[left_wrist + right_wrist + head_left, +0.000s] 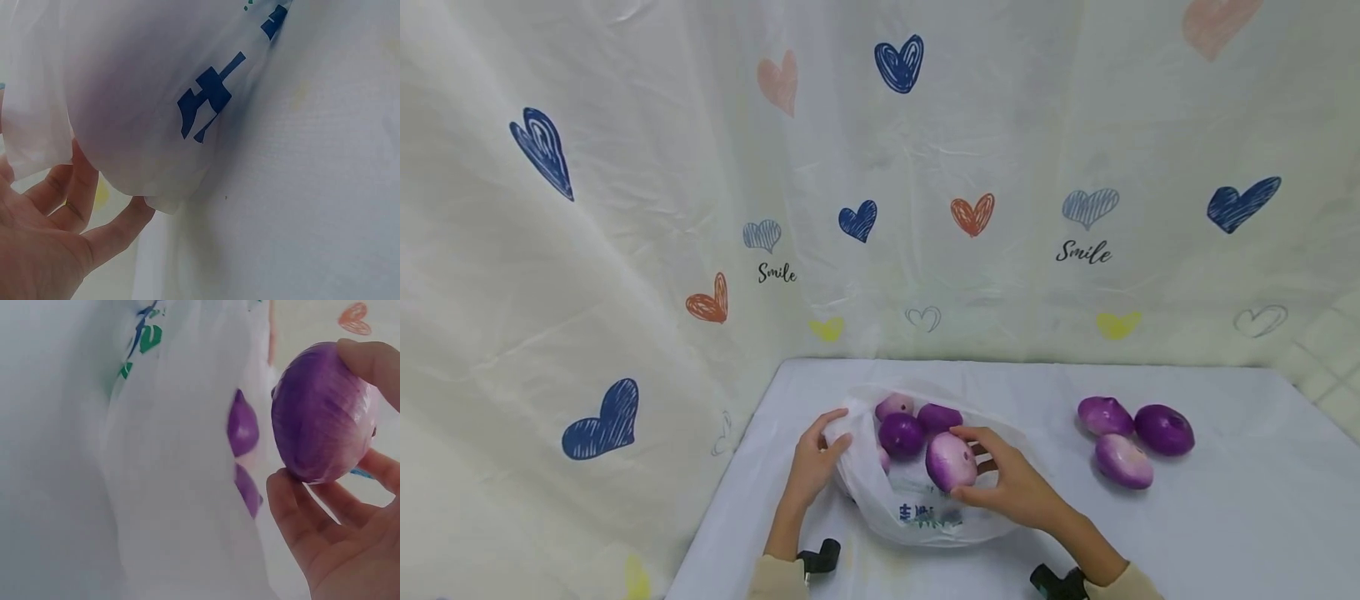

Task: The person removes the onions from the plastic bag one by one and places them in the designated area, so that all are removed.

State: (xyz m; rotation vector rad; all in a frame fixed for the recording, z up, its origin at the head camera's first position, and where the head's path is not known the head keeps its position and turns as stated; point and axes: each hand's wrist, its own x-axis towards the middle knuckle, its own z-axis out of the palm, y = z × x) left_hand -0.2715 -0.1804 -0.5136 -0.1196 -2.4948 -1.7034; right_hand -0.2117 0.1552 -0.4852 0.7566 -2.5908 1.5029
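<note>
A white plastic bag (880, 521) with blue and green print lies on the table, its mouth spread wide. Several purple onions (902, 436) sit inside it. My left hand (815, 458) holds the bag's left rim, thumb on one side and fingers on the other; the left wrist view shows this hand (69, 231) at the thin plastic edge. Over the bag's opening, my right hand (1011, 479) grips a purple and pale onion (951, 462) between thumb and fingers. In the right wrist view that onion (322, 415) is beside the bag's wall (181, 462).
Three more purple onions (1123, 461) lie in a group on the right of the white-covered table (1247, 517). Behind the table hangs a pale curtain (1022, 275) printed with hearts. Black wrist straps (822, 557) show near both sleeves.
</note>
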